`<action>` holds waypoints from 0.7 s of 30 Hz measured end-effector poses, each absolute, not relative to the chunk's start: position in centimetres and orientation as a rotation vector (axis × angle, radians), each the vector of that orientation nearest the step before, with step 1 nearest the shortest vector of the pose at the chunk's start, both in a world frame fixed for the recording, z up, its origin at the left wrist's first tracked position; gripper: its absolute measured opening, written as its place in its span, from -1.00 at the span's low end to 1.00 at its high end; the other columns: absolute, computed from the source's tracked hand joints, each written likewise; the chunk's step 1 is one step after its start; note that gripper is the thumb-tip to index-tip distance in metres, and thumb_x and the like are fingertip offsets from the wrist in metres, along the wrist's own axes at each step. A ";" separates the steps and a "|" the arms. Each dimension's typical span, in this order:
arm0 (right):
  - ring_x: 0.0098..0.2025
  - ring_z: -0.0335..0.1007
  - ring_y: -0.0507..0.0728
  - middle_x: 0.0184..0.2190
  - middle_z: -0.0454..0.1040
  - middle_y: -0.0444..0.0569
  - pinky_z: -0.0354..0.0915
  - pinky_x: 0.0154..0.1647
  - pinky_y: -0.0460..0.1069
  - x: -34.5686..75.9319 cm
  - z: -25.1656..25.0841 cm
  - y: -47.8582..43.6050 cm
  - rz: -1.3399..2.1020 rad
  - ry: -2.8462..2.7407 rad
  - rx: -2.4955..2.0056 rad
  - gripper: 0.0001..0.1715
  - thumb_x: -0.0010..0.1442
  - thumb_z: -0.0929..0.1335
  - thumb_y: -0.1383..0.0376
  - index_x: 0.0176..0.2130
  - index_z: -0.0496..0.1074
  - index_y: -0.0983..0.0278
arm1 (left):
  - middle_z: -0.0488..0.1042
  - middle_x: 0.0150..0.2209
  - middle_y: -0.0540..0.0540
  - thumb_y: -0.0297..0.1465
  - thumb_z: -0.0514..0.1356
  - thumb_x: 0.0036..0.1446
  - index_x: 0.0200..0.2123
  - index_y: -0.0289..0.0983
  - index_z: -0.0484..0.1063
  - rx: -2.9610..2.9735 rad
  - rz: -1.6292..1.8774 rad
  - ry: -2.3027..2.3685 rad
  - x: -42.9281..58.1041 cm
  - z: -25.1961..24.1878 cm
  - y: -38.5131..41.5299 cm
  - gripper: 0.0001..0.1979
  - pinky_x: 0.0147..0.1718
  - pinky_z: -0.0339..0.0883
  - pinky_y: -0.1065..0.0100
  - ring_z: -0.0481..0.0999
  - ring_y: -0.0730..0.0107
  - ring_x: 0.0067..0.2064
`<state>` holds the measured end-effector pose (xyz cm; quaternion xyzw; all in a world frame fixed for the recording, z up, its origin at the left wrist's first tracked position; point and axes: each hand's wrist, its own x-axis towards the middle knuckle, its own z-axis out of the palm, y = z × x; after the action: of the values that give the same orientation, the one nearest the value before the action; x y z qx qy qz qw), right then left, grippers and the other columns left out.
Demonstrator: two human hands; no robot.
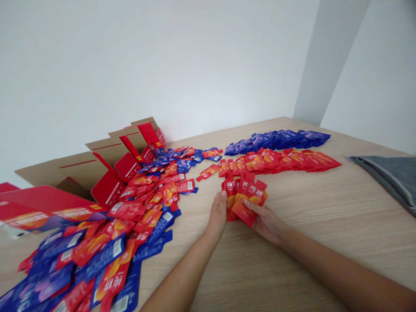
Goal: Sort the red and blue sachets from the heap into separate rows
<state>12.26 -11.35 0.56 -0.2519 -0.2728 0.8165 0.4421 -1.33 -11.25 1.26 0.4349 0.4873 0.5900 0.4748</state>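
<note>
Several red sachets [242, 197] with orange fruit prints are fanned out between my two hands, above the table. My left hand [217, 210] is closed on the left edge of the fan, thumb upright along it. From the right, my right hand [264, 219] pinches the front sachets, its thumb lying across them. Just beyond my hands runs an overlapping row of red sachets [286, 160]. Behind it lies a similar row of blue sachets [279, 141]. One red sachet [208, 172] lies apart at the near row's left end.
A mixed heap of red and blue sachets [143, 216] spreads across the table's left side. It spills from open red cardboard boxes [107, 186] lying on their sides. A grey cloth item [390, 175] lies at the right edge. A white wall [208, 69] stands behind the table [325, 216].
</note>
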 end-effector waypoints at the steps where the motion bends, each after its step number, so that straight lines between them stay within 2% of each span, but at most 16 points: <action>1: -0.07 0.47 0.17 -0.15 0.57 -0.05 0.26 0.12 0.12 12.2 0.5 -11.4 2.012 -0.689 -0.652 -0.61 -0.06 0.50 0.22 -0.18 0.49 0.22 | 0.54 -0.07 -0.18 -0.07 0.22 0.00 -0.19 -0.29 0.50 1.041 1.447 1.170 -1.4 1.3 -11.2 -0.56 0.06 0.25 0.14 0.44 0.09 0.04; 4: -0.09 0.47 0.19 -0.15 0.57 -0.01 0.25 0.12 0.14 11.9 0.3 -11.7 1.981 -0.771 -0.714 -0.56 -0.14 0.54 0.21 -0.21 0.51 0.24 | 0.57 -0.15 -0.14 -0.13 0.29 -0.08 -0.19 -0.29 0.47 0.930 1.492 1.064 -1.2 1.3 -11.2 -0.57 -0.05 0.34 0.17 0.52 0.13 -0.08; 8: -0.08 0.47 0.21 -0.14 0.57 0.03 0.23 0.13 0.17 11.8 0.2 -12.0 1.987 -0.833 -0.693 -0.54 -0.13 0.54 0.18 -0.20 0.51 0.27 | 0.59 -0.24 -0.10 -0.13 0.28 -0.08 -0.24 -0.29 0.46 0.916 1.532 1.082 -0.7 1.5 -11.9 -0.60 -0.12 0.37 0.22 0.54 0.18 -0.17; 10: -0.10 0.47 0.19 -0.16 0.57 0.02 0.24 0.11 0.15 11.8 0.3 -12.0 2.027 -0.804 -0.661 -0.56 -0.12 0.53 0.22 -0.20 0.51 0.28 | 0.59 -0.26 -0.12 -0.07 0.19 0.00 -0.25 -0.29 0.47 0.994 1.505 1.157 -0.8 1.6 -11.9 -0.59 -0.12 0.36 0.21 0.54 0.18 -0.18; 12: -0.11 0.48 0.18 -0.19 0.58 0.01 0.25 0.10 0.13 11.9 0.4 -11.9 2.079 -0.748 -0.622 -0.60 -0.09 0.52 0.26 -0.20 0.50 0.29 | 0.58 -0.25 -0.16 -0.01 -0.01 0.14 -0.27 -0.30 0.49 1.131 1.455 1.256 -1.6 1.9 -11.3 -0.50 -0.08 0.34 0.18 0.53 0.18 -0.16; 14: -0.12 0.49 0.16 -0.20 0.58 0.00 0.27 0.08 0.11 12.1 0.4 -11.7 2.118 -0.689 -0.589 -0.65 -0.05 0.50 0.29 -0.20 0.49 0.29 | 0.56 -0.18 -0.20 -0.04 -0.18 0.22 -0.24 -0.30 0.49 1.322 1.414 1.415 -3.6 2.1 -10.0 -0.42 0.01 0.27 0.16 0.49 0.18 -0.07; 15: -0.12 0.49 0.15 -0.20 0.58 0.00 0.28 0.07 0.10 12.2 0.4 -11.5 2.133 -0.662 -0.578 -0.66 -0.04 0.49 0.30 -0.20 0.49 0.30 | 0.53 -0.11 -0.21 -0.07 -0.19 0.24 -0.19 -0.30 0.48 1.426 1.397 1.535 -5.0 2.2 -9.1 -0.44 0.06 0.22 0.15 0.46 0.18 -0.01; 17: -0.14 0.49 0.14 -0.20 0.57 -0.01 0.31 0.03 0.07 12.4 0.4 -11.2 2.151 -0.614 -0.575 -0.69 -0.01 0.47 0.33 -0.19 0.48 0.31 | 0.42 0.06 -0.26 -0.14 -0.04 0.19 -0.04 -0.33 0.39 1.611 1.266 1.915 -8.3 2.2 -7.3 -0.54 0.14 0.09 0.12 0.31 0.13 0.15; 19: -0.17 0.50 0.11 -0.22 0.58 -0.02 0.35 -0.02 0.04 12.6 0.4 -10.8 2.165 -0.576 -0.586 -0.72 0.02 0.45 0.37 -0.20 0.47 0.31 | 0.22 0.21 -0.35 -0.17 0.06 0.14 0.12 -0.38 0.22 1.708 0.958 2.278 -11.4 1.9 -5.8 -0.44 0.18 -0.01 0.07 0.11 0.04 0.27; 21: -0.22 0.51 0.09 -0.25 0.58 -0.03 0.36 -0.06 0.00 12.7 0.5 -10.6 2.176 -0.551 -0.597 -0.76 0.04 0.43 0.39 -0.21 0.48 0.32 | 0.08 0.27 -0.41 -0.13 0.11 0.09 0.21 -0.40 0.09 1.762 0.597 2.474 -13.7 1.5 -5.1 -0.30 0.17 -0.04 0.00 0.00 -0.08 0.30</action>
<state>12.66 -10.58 0.46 -0.2356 -0.2178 0.8594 0.3981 -13.72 -5.08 1.48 0.5690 0.7991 0.1928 0.0230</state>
